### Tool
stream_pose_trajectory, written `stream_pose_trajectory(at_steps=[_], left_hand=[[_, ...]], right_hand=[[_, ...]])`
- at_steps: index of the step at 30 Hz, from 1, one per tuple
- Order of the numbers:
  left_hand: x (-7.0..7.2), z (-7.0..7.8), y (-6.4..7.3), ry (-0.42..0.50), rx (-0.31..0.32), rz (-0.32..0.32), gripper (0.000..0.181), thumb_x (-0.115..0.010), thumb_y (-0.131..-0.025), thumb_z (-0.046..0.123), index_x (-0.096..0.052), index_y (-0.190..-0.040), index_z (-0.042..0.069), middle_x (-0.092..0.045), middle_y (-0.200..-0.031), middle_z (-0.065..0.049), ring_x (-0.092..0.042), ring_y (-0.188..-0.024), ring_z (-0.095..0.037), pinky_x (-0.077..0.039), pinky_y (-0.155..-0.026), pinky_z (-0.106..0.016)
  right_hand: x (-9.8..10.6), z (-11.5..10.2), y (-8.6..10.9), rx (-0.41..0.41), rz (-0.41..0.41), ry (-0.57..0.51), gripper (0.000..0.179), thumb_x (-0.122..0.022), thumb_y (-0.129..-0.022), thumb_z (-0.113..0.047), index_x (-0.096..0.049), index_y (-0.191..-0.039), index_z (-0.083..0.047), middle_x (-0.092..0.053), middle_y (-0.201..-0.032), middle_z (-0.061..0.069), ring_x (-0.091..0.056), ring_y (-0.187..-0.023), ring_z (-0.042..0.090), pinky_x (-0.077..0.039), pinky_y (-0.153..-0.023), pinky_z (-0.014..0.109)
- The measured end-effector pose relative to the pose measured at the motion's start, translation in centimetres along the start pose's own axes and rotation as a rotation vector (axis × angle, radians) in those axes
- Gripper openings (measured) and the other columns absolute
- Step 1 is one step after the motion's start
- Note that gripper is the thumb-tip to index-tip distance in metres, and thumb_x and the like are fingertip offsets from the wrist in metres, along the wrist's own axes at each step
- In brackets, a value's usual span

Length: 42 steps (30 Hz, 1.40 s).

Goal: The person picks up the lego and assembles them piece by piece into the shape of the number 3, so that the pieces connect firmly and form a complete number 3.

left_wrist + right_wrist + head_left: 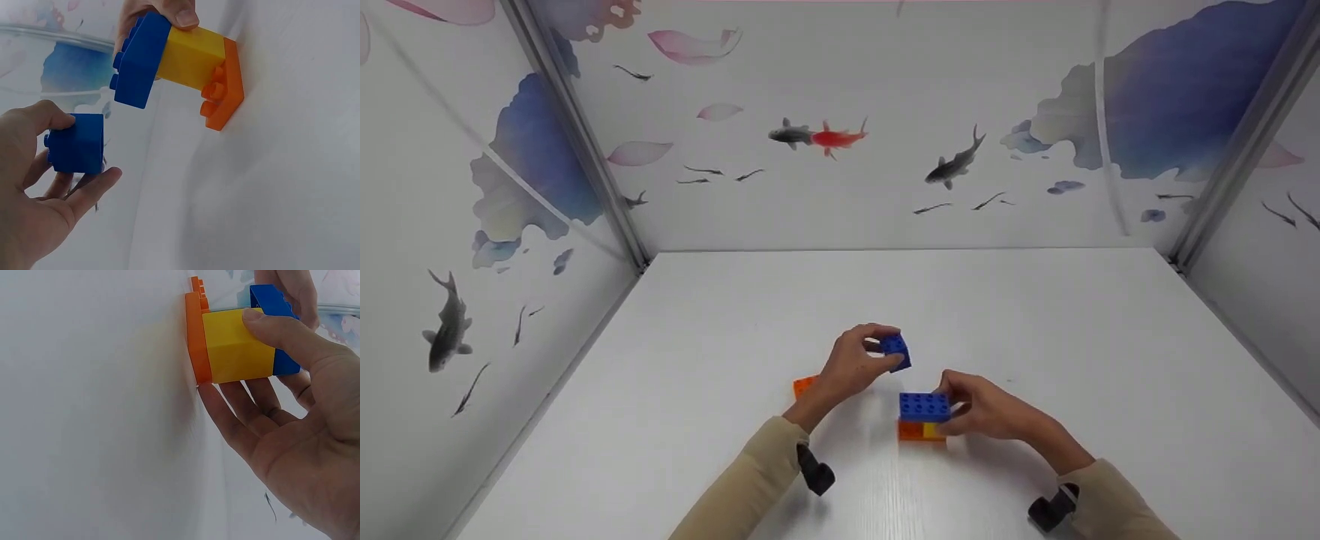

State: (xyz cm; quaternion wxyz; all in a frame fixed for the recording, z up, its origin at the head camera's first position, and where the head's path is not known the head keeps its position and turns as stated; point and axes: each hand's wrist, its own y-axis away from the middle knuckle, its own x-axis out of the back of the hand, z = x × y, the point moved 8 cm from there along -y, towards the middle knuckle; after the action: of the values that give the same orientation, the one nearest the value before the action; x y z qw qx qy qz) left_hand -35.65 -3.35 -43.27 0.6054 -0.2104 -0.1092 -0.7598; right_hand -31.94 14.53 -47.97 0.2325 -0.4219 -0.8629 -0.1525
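Observation:
My left hand pinches a small blue toy brick between thumb and fingers, raised above the table. To its right, my right hand grips a stack of toy bricks from the right side, its thumb on the yellow brick. At the bottom of that stack is an orange brick, with bare studs beside the yellow one in the left wrist view. A wider blue brick forms the top, studs up, overhanging the orange studs. The small blue brick is apart from the stack.
Another orange brick lies on the white table, partly hidden behind my left wrist. White panels printed with fish and petals enclose the table at the back and sides. Black wrist straps sit on both sleeves.

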Motion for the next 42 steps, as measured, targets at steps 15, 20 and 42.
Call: stream_pose_trajectory(at_steps=[15, 20, 42], left_hand=[[-0.7, 2.4, 1.6, 0.09, -0.104, -0.031, 0.046, -0.077, -0.088, 0.024, -0.064, -0.13, 0.011, -0.067, -0.126, -0.009, -0.067, -0.111, -0.021, -0.06, -0.09, -0.03], [-1.3, 2.9, 2.2, 0.12, -0.111, -0.053, 0.044, -0.079, -0.087, 0.025, -0.065, -0.127, 0.012, -0.07, -0.12, -0.006, -0.067, -0.109, -0.018, -0.058, -0.092, -0.029], [-4.1, 2.3, 3.6, 0.19, -0.106, -0.105, 0.041, -0.079, -0.087, 0.026, -0.063, -0.122, 0.012, -0.068, -0.12, -0.005, -0.069, -0.109, -0.016, -0.058, -0.094, -0.031]], right_hand=[[0.1, 0.0, -0.2, -0.017, -0.01, 0.0, 0.039, -0.081, -0.084, -0.021, -0.054, -0.108, -0.008, -0.066, -0.116, 0.009, -0.063, -0.11, 0.025, -0.056, -0.099, 0.046], [0.2, 0.1, -0.2, -0.028, -0.01, -0.003, 0.039, -0.081, -0.084, -0.022, -0.054, -0.108, -0.008, -0.067, -0.119, 0.01, -0.064, -0.111, 0.026, -0.055, -0.1, 0.048], [-0.2, 0.1, -0.1, 0.003, -0.045, -0.032, 0.064, -0.079, -0.087, -0.022, -0.05, -0.142, -0.01, -0.061, -0.134, 0.012, -0.061, -0.116, 0.027, -0.055, -0.1, 0.042]])
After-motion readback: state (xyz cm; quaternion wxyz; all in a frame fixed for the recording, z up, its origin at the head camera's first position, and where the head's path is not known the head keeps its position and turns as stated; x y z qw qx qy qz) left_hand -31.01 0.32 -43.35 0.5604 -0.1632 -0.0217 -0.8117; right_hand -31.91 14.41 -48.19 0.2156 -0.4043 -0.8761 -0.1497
